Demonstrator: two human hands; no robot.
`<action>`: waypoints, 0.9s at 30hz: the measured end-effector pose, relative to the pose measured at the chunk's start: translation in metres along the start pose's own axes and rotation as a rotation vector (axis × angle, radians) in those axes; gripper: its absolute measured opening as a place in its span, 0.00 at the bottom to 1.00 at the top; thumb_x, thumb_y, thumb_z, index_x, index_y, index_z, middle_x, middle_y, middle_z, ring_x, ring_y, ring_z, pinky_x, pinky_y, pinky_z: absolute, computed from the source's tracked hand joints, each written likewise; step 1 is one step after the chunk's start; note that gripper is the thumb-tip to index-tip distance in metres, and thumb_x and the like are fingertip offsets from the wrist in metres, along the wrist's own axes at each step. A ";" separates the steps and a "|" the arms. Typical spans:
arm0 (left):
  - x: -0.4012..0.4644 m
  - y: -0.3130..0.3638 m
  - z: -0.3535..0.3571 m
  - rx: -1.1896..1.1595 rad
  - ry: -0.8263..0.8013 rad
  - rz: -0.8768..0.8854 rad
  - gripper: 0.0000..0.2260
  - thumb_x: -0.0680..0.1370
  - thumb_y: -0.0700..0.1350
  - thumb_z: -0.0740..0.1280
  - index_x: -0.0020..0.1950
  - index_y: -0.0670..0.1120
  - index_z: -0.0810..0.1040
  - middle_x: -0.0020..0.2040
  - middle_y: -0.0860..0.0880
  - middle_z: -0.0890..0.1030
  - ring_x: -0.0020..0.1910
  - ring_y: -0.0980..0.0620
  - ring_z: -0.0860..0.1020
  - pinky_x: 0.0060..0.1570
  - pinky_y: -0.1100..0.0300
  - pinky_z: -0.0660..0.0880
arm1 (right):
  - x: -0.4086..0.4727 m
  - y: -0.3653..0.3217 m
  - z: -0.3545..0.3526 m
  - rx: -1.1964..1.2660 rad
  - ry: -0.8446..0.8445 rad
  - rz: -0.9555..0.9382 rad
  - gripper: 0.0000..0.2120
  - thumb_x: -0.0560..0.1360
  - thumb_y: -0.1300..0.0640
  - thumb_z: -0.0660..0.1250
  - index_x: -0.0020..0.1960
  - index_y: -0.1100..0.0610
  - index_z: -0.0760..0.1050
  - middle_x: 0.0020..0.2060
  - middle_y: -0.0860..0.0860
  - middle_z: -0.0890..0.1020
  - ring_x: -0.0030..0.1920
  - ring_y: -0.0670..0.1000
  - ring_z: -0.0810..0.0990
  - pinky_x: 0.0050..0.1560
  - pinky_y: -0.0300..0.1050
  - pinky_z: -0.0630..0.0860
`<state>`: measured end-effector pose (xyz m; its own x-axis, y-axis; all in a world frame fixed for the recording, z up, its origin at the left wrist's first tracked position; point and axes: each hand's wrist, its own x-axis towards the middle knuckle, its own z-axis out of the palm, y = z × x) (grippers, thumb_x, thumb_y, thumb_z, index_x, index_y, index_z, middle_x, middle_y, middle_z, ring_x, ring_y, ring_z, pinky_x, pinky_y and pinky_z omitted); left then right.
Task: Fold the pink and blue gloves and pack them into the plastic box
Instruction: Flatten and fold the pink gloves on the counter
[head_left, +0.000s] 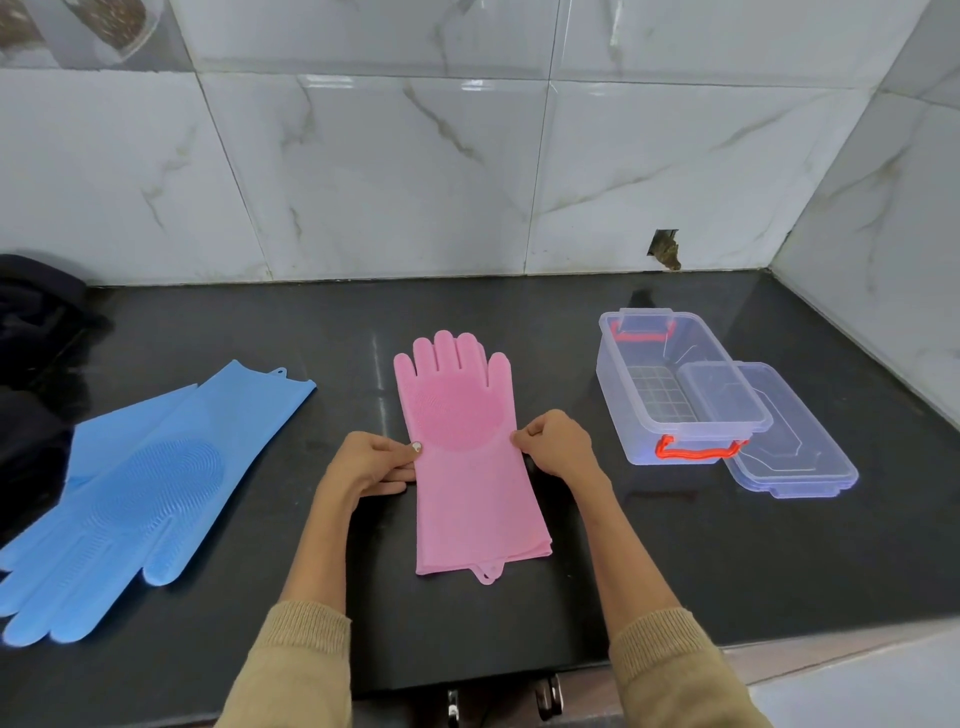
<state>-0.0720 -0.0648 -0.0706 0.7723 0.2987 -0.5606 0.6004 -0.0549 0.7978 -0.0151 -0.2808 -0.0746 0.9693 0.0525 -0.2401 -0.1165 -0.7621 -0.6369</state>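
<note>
The pink gloves (470, 483) lie flat and stacked on the black counter, fingers pointing to the wall, cuff toward me. My left hand (371, 462) pinches their left edge at the wrist, and my right hand (553, 441) pinches the right edge at the same height. The blue gloves (130, 493) lie spread out at the left, fingers toward the counter's front edge, untouched. A clear plastic box (618, 395) with red handles stands open at the right, nothing inside it. Its clear lid (795, 462) leans against the box's right side.
Dark cloth (31, 332) is heaped at the far left of the counter. A marble-tiled wall runs behind and turns along the right side. The counter's front edge (831, 644) is close to my sleeves.
</note>
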 end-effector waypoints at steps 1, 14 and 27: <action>0.001 -0.002 0.001 0.008 0.016 0.019 0.05 0.73 0.43 0.73 0.43 0.41 0.81 0.36 0.48 0.83 0.29 0.58 0.82 0.25 0.66 0.78 | 0.001 0.000 0.000 -0.005 0.000 -0.002 0.14 0.77 0.54 0.64 0.38 0.62 0.77 0.34 0.57 0.78 0.32 0.51 0.75 0.37 0.39 0.69; 0.006 -0.014 0.011 0.140 0.202 0.253 0.08 0.71 0.42 0.76 0.40 0.40 0.78 0.33 0.44 0.82 0.27 0.53 0.77 0.26 0.64 0.76 | -0.011 0.007 0.000 0.105 0.036 -0.186 0.04 0.74 0.62 0.69 0.47 0.56 0.77 0.43 0.50 0.81 0.43 0.47 0.78 0.51 0.42 0.75; 0.006 -0.013 0.002 0.582 0.082 0.482 0.08 0.80 0.37 0.63 0.50 0.44 0.81 0.47 0.51 0.75 0.43 0.52 0.76 0.42 0.60 0.78 | -0.014 0.005 -0.007 -0.127 -0.034 -0.245 0.11 0.79 0.68 0.60 0.53 0.61 0.81 0.55 0.56 0.79 0.54 0.54 0.79 0.63 0.48 0.74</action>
<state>-0.0746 -0.0641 -0.0853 0.9725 0.1833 -0.1434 0.2310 -0.6844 0.6916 -0.0278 -0.2903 -0.0694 0.9573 0.2649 -0.1158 0.1506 -0.7988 -0.5825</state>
